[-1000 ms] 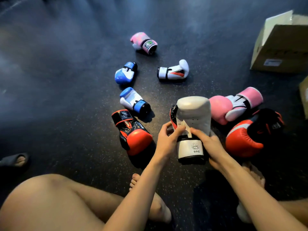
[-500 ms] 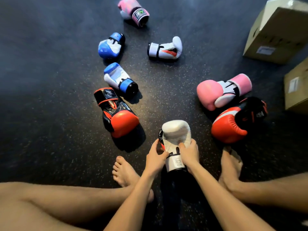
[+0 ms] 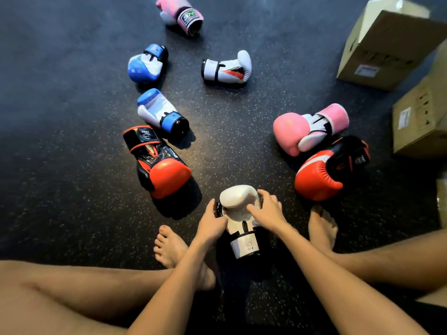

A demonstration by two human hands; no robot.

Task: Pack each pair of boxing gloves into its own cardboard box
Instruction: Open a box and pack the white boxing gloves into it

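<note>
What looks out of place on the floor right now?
Nothing looks damaged, but pairs are split: the far pink glove lies well away from the near pink glove, the left red glove and right red glove sit on opposite sides, and the loose white glove lies apart from the held white glove.

Dark speckled rubber floor [image 3: 72,117]

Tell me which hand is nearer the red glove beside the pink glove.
Right. The right hand grips the white glove close beside that red glove; the left hand holds the white glove's opposite side, farther off.
</note>
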